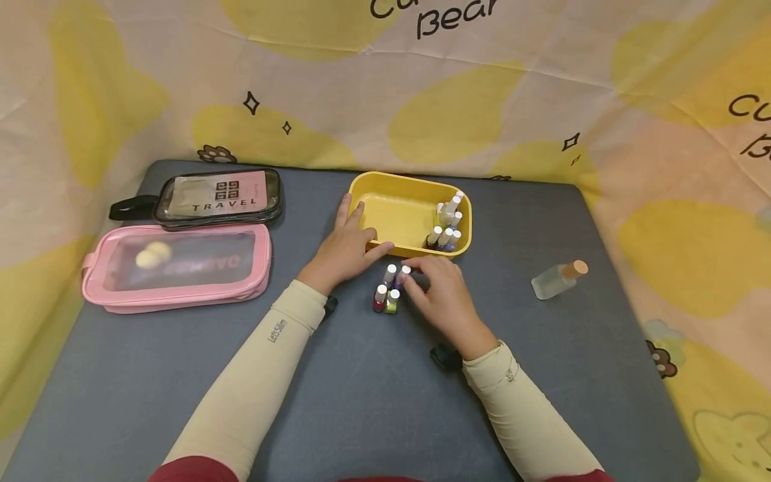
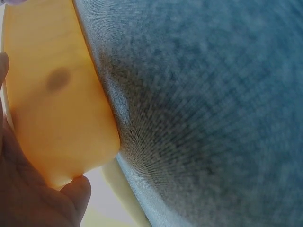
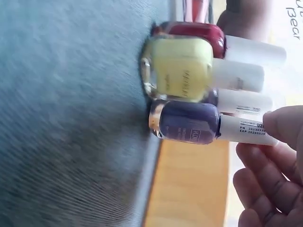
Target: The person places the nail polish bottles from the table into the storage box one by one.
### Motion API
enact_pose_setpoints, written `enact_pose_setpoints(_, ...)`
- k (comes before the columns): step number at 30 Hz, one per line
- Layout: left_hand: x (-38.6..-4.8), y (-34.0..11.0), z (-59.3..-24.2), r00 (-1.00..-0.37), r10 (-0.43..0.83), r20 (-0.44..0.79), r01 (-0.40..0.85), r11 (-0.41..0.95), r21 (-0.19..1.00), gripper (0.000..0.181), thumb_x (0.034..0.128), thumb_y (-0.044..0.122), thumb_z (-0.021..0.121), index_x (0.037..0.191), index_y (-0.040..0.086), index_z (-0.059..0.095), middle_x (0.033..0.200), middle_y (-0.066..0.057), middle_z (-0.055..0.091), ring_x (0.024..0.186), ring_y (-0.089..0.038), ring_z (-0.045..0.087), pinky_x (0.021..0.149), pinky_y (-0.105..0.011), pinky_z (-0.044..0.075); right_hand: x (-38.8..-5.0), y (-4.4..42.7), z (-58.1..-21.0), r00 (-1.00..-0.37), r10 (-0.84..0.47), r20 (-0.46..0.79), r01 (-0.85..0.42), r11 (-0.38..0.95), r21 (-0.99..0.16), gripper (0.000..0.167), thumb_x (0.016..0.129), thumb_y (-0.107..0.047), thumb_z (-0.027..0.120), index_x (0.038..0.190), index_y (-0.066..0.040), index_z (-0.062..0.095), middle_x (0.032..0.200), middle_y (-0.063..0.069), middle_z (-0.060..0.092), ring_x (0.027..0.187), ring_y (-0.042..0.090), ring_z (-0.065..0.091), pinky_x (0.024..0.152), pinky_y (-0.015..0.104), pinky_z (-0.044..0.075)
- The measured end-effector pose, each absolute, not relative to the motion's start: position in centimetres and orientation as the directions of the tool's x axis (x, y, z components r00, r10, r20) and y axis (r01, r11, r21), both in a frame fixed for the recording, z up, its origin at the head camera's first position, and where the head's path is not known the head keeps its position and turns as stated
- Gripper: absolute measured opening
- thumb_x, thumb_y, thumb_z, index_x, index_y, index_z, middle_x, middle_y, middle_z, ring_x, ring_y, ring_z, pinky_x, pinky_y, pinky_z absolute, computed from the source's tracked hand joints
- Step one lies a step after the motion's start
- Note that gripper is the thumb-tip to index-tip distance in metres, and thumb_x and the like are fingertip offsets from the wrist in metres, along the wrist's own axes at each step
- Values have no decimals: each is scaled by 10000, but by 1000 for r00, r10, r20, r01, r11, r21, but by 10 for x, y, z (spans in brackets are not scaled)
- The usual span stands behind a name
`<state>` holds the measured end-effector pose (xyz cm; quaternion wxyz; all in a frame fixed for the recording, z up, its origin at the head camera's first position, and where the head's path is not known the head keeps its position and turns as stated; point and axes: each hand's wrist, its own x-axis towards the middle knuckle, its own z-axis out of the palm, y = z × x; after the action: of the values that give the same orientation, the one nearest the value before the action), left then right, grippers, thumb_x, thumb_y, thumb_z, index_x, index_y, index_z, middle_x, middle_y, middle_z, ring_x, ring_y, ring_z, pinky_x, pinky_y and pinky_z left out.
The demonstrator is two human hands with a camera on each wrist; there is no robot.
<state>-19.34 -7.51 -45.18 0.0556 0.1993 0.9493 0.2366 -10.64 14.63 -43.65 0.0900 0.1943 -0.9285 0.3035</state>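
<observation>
My right hand [image 1: 444, 291] pinches the white cap of a purple nail polish bottle [image 3: 189, 123] between thumb and fingertips. The bottle stands upright in a tight group on the table. Beside it are a yellow-green nail polish bottle [image 3: 183, 70], a dark red one [image 3: 201, 38] and another, mostly hidden in the right wrist view. Behind the group stands a yellow basket [image 1: 391, 177]. Several white-capped nail polish bottles [image 1: 446, 234] are in its right end. My left hand [image 1: 345, 249] rests on the basket's left front corner, its fingers spread and touching the wall.
To the left lie a pink clear-topped pouch [image 1: 181, 298] with two pale round things in it and a black clear travel pouch [image 1: 274, 201]. A frosted bottle [image 1: 549, 283] with an orange-brown cap lies at the right. A patterned cloth [image 1: 325, 80] hangs behind the grey table [image 1: 373, 395].
</observation>
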Motion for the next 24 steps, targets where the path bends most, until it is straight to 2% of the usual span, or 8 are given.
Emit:
enact_pose_setpoints(6,-193,-75,-452,-913,407,-11,353,804,479,561,1054,589,569,1106,64,758,1712,-288,182,1599,-363,-181,1115,-523,454,-117,152,-404,-862,-302,407,-488,708,-510,249,981,-179,775,1175,-24,756,1032,84,755,961,277,634,897,485,476)
enact_pose_setpoints(11,-193,-75,-450,-914,405,-14,350,804,480,558,1054,591,566,1102,68,755,1714,-287,174,1596,-359,-192,1096,-513,474,-150,162,-369,-860,-262,439,-480,709,-516,250,987,-175,756,1169,-4,768,1020,120,757,956,322,634,936,519,453)
enact_pose_setpoints(17,-193,-76,-449,-914,405,-21,343,799,494,537,1058,590,562,1054,87,750,1717,-286,165,1596,-350,-198,1077,-498,490,-197,180,-356,-903,-255,345,-402,781,-478,210,1007,-197,699,1116,-39,785,1004,103,758,980,322,628,906,497,459)
enact_pose_setpoints(20,-193,-76,-449,-913,407,-29,338,794,505,530,1057,589,565,1045,92,748,1721,-278,159,1597,-335,-204,1053,-496,507,-210,187,-362,-912,-292,289,-394,817,-421,183,995,-193,723,1078,-45,792,1017,105,771,988,324,636,962,527,434)
enact_pose_setpoints(24,-192,-76,-450,-916,400,-27,332,795,508,522,1055,589,570,1045,98,746,1725,-268,155,1595,-320,-215,1056,-499,503,-220,191,-369,-914,-332,231,-398,843,-363,184,999,-217,751,1102,-74,801,1129,105,758,1126,351,593,1008,581,346)
